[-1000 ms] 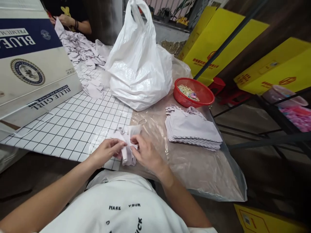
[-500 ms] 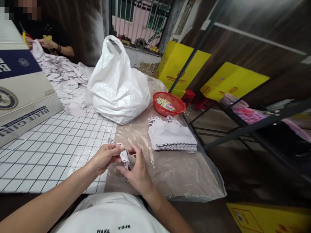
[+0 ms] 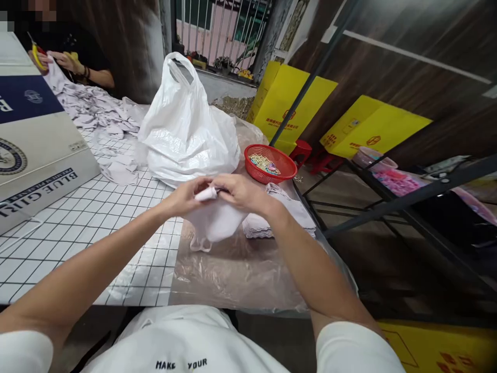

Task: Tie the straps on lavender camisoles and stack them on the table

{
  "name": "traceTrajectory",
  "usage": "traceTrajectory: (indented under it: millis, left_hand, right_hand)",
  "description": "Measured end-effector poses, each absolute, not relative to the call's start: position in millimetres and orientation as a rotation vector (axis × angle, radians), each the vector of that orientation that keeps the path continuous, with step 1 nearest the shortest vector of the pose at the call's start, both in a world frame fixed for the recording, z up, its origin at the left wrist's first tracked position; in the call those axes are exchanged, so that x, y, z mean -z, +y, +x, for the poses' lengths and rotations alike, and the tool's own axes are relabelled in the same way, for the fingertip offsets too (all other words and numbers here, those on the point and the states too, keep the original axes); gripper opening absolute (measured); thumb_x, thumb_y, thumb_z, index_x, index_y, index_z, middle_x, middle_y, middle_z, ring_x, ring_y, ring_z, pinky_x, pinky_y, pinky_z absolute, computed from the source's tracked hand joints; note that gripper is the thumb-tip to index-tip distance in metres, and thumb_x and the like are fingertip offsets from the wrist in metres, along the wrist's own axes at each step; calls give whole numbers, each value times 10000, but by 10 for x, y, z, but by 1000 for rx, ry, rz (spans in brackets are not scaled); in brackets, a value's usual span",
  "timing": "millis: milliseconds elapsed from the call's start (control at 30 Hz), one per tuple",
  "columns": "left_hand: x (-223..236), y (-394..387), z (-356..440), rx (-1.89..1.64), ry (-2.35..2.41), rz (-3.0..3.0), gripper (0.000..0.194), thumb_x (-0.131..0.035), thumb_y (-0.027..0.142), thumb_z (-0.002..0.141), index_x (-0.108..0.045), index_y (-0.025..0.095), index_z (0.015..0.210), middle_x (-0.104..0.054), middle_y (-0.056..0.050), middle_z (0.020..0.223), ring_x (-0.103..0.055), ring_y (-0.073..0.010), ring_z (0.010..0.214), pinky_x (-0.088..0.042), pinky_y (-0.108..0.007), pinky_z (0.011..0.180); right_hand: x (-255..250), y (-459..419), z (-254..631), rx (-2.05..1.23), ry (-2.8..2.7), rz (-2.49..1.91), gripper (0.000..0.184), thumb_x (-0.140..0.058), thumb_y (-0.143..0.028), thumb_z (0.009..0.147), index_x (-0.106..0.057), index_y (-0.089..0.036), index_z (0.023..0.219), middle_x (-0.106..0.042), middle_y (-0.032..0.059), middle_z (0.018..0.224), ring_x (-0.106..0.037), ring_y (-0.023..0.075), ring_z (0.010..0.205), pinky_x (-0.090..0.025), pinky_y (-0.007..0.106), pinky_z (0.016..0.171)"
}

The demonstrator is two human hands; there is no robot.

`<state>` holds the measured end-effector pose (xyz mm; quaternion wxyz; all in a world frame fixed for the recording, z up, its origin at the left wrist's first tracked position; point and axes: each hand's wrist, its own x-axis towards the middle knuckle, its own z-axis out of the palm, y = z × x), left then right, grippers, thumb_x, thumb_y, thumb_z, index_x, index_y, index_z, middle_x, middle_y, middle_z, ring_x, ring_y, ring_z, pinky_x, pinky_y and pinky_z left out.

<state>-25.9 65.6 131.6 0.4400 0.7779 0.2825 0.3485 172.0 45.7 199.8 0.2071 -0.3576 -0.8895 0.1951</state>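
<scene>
Both hands are up over the middle of the table, pinching one pale lilac cloth piece [image 3: 223,223] along its top edge. My left hand [image 3: 187,197] has its fingers closed at the left of a rolled edge. My right hand [image 3: 246,196] grips the cloth just to the right of that roll, its fingertips partly hidden. The cloth hangs down between the hands, with a thin loop dangling at its lower left. Behind my right wrist lies a stack of similar pale cloth pieces [image 3: 258,227], partly covered by my arm.
A white plastic bag [image 3: 190,134] stands behind my hands, beside a red basket [image 3: 285,169] of small bands. At left are a cardboard box [image 3: 50,155] and a pile of pale cloth [image 3: 97,106]. Another person [image 3: 87,57] holds yellow-handled scissors. A metal frame [image 3: 388,207] runs along the right.
Both hands have risen and moved forward. The cloth, bunched small between the fingers before, now hangs spread out below them. My right forearm now covers part of the stack.
</scene>
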Motion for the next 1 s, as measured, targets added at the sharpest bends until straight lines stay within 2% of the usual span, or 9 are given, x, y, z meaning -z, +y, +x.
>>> traceTrajectory:
  millis: [67,133,267,367,600,733,867,933,1000]
  left_hand:
    - [-1490,859,-191,-860,741,1958,210,-596,306,820,-651,119,897,-622,-20,769,-585,-151,711,-462,-253,661]
    - [-1667,1003,-160,-908,776,2024,167,-549,257,828,-622,123,760,-556,17,655,-509,-109,610,-393,-218,582]
    - [-1800,1037,-203,-1030,789,2121,151,-517,196,817,-645,116,817,-585,13,696,-510,-105,636,-371,-209,589]
    - [-1518,785,-332,-940,787,2161,138,-523,163,794,-654,132,826,-605,-1,704,-520,-115,630,-377,-218,596]
    - [-320,-280,-632,-434,875,1873,174,-494,202,819,-664,167,820,-623,-10,686,-524,-139,605,-375,-230,579]
    - [-141,-309,-564,-432,997,1741,197,-493,301,847,-624,168,783,-546,20,619,-469,-128,564,-347,-228,542]
    - [-164,-28,-316,-616,1162,1814,267,-492,329,882,-661,168,1012,-657,-41,796,-595,-197,722,-480,-308,670]
    - [-114,9,-185,-757,1191,2043,383,-504,301,887,-612,171,1231,-689,-118,1068,-623,-277,1018,-500,-430,898]
    - [26,-34,-84,-800,1043,2373,527,-561,312,872,-520,178,1380,-580,-162,1365,-477,-341,1315,-398,-536,1076]
  right_hand:
    - [-2121,615,1793,-461,-2446,-1042,73,-562,-154,809,-623,-180,780,-582,-26,751,-517,131,725,-368,244,698]
    - [-2237,718,1898,-427,-2443,-1126,52,-597,-201,811,-622,-178,772,-540,-42,698,-476,113,655,-335,238,651]
    - [-2304,706,2066,-181,-2574,-1222,110,-588,-128,766,-578,-171,665,-513,-15,687,-456,130,667,-319,260,655]
    - [-2067,434,2085,13,-2612,-1189,80,-583,-96,741,-596,-170,714,-574,44,798,-496,186,793,-353,295,731]
    - [-945,-383,2020,-803,-2805,-1327,126,-581,-70,790,-631,-182,818,-675,46,824,-579,177,752,-369,251,667]
    - [-733,-283,2019,-871,-2660,-1544,140,-577,-73,816,-649,-187,855,-699,59,869,-622,193,812,-376,252,691]
    - [-789,-107,2018,-587,-2434,-1892,207,-535,-77,853,-653,-179,989,-707,98,967,-646,229,933,-438,286,785]
    - [-747,-194,2010,-380,-2283,-2070,293,-559,-84,847,-634,-136,1125,-677,172,1133,-622,286,1087,-464,357,900]
    - [-589,-386,2010,-232,-2215,-2111,443,-634,-122,813,-590,-108,1254,-584,230,1326,-535,353,1256,-436,466,1023]
